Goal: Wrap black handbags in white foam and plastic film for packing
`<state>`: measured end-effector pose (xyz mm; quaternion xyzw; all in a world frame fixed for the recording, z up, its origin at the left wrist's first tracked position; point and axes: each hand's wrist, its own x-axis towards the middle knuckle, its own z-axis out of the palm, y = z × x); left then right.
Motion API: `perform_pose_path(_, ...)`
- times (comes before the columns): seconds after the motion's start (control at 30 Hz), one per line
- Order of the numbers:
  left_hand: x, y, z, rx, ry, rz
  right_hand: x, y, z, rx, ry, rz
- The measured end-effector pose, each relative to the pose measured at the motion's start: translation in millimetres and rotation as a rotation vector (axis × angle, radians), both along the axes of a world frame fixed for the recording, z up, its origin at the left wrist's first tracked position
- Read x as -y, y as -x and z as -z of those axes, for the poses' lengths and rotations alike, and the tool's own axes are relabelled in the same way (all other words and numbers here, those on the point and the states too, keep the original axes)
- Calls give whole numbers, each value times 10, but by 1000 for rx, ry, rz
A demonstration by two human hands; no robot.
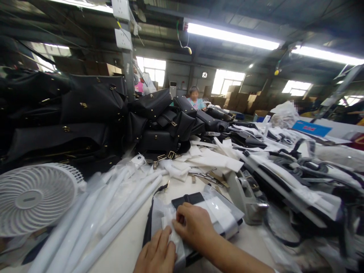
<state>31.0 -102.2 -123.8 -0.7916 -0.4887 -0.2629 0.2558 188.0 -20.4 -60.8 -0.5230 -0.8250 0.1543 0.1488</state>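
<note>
Right grip (196, 224) pinching white wrapping (167, 212), left grip (157, 252) lying unclenched, pressing it. Black bag (194, 198) resting on table (122, 239) beneath both; probably handling light, bendy, slippery outside; edges offering surest hold.

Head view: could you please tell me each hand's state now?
Left hand: open, on the wrapping.
Right hand: curled at the wrapping; grip unclear.

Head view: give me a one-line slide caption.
Left hand and right hand on the translucent wrapping of a black item, black bags piled beyond.
</note>
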Motion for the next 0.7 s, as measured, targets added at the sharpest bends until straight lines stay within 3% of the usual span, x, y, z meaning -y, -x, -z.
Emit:
perform_pose_path(0.1, -51, -23, -60, -74, -69, -3, -11, -10, 2, -6, 27, 5)
perform_pose_path(0.27, -110, 92, -66, -369, -55, 39, -78, -16, 17, -39, 54, -5)
perform_pose_path(0.5, -124, 192, 92, -442, -33, 18, -130, -54, 40, -135, 17, -62)
perform_pose_path(0.7, -148, 268, 247, -449, 7, 15, -192, 7, 93, 74, -6, -165)
